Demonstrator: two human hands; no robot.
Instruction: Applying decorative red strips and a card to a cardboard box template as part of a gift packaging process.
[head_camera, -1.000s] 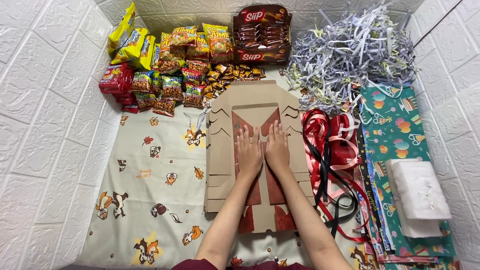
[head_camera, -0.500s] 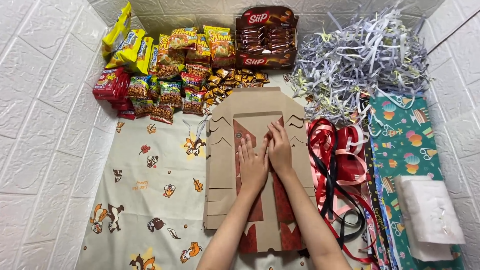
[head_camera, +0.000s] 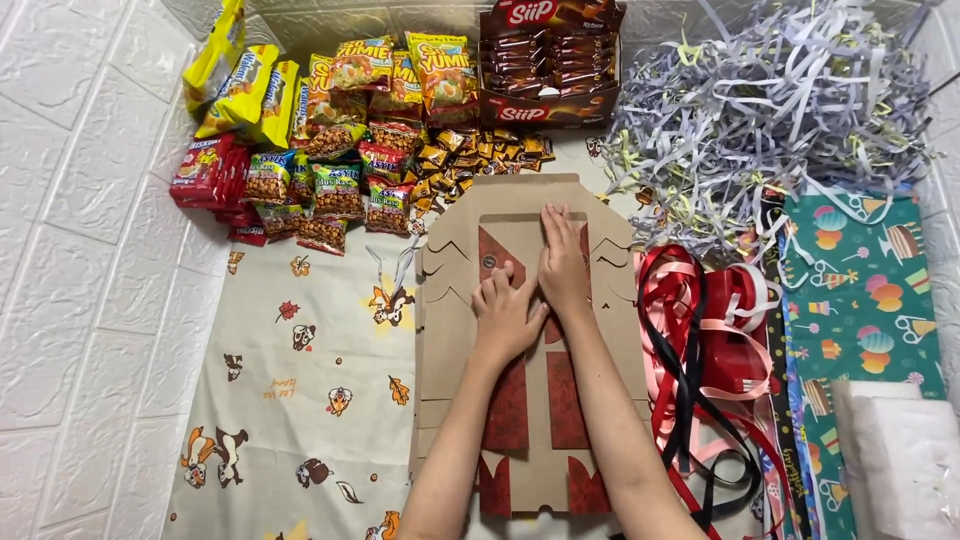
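A flat unfolded brown cardboard box (head_camera: 455, 345) with red printed panels lies on the cartoon-print cloth (head_camera: 300, 390). My left hand (head_camera: 505, 315) rests palm down on its middle, fingers together. My right hand (head_camera: 563, 265) lies just beside it and a little farther up, fingers stretched flat toward the box's far flap. Both hands press on the cardboard and grip nothing.
Snack packets (head_camera: 330, 150) are piled at the far left, a brown carton of chocolate bars (head_camera: 550, 60) behind the box. Shredded grey paper (head_camera: 770, 110) fills the far right. Red, pink and black ribbons (head_camera: 710, 340), green patterned wrapping paper (head_camera: 860, 300) and a white packet (head_camera: 905, 460) lie right.
Both hands have slid up the flat box away from me, the right one farther than the left. The view has shifted slightly with them.
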